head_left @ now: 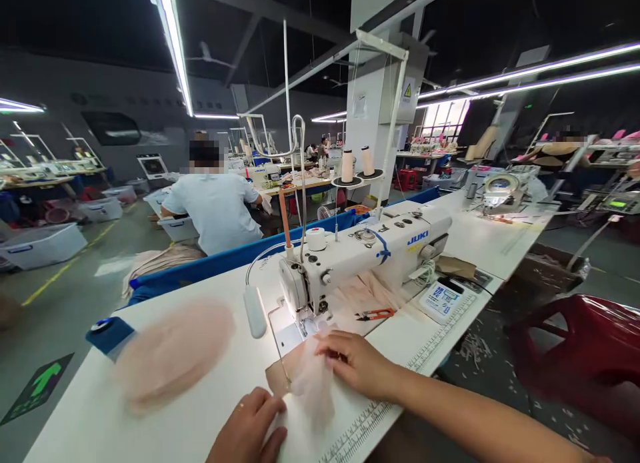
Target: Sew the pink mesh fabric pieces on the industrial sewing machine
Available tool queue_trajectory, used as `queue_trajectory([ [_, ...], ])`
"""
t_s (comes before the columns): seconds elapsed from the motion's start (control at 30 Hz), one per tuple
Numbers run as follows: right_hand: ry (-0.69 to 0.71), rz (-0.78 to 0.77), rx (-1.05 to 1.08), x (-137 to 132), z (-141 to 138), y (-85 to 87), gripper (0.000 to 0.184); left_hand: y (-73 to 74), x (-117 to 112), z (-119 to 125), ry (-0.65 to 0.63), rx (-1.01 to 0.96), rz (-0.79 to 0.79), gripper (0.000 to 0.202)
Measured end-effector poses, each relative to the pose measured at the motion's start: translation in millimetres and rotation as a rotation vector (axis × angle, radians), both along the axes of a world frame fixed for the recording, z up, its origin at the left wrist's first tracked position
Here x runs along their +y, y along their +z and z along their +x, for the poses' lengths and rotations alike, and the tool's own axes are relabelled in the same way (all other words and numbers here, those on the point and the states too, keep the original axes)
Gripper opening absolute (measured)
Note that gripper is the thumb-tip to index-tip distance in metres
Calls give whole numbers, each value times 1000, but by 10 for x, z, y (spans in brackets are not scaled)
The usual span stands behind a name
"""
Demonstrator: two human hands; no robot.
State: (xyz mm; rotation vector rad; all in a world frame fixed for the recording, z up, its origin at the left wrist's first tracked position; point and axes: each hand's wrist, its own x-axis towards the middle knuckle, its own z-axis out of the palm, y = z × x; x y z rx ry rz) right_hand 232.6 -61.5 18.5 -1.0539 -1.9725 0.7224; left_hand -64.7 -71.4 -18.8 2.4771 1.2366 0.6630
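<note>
My right hand pinches a sheer pale-pink piece of fabric just in front of the sewing machine's needle area. The fabric hangs loosely over the white table and is blurred. My left hand rests low on the tabletop, thumb apart from the bent fingers, its fingertips near the fabric's left side. Between the hands and the needle lies a tan patch. The white sewing machine stands beyond both hands. Orange-handled thread snips lie to the right of the needle, beside more pink fabric.
A blurred pale-pink fabric stack sits on the table's left. A printed white box stands at the right, near a ruler strip. Thread cones rise behind the machine. A red plastic stool is at right. A person sits ahead.
</note>
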Motion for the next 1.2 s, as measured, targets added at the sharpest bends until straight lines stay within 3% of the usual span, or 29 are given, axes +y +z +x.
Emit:
queue_trajectory([
  [0.03,-33,-18,18,-9,81,14,26,50,10,107,-4,-26,2,19],
  [0.13,-44,-38,2,-47,200,-18,29,188,59,410,-25,-123,-64,56],
  [0.17,-24,-35,-16,-58,216,-43,28,229,79,493,-26,-133,-97,54],
  [0.27,16,16,-70,-62,265,-106,16,334,131,640,21,-106,-159,23],
  [0.43,-57,83,-85,54,496,-74,16,385,162,575,61,-144,-76,25],
  [0.57,-175,77,-41,223,873,19,15,378,157,456,67,-159,3,28],
  [0.67,-322,110,-74,295,1138,69,17,412,148,407,75,-155,3,28],
  [0.73,-354,134,-126,249,1172,86,19,441,139,403,76,-142,-16,28],
  [0.8,-244,147,-169,127,1039,81,18,455,130,422,75,-137,-43,27],
  [0.93,116,162,-273,-84,572,-10,25,395,96,468,58,-136,-93,29],
  [1.0,159,162,-283,-29,511,-57,23,332,56,452,55,-103,-85,42],
  [1.07,8,152,-227,144,664,-65,26,276,-7,403,76,-40,-71,47],
  [1.17,-447,236,-315,450,1130,-12,21,247,-128,317,108,64,-28,38],
  [1.2,-528,248,-340,514,1274,11,22,256,-166,301,115,93,1,36],
])
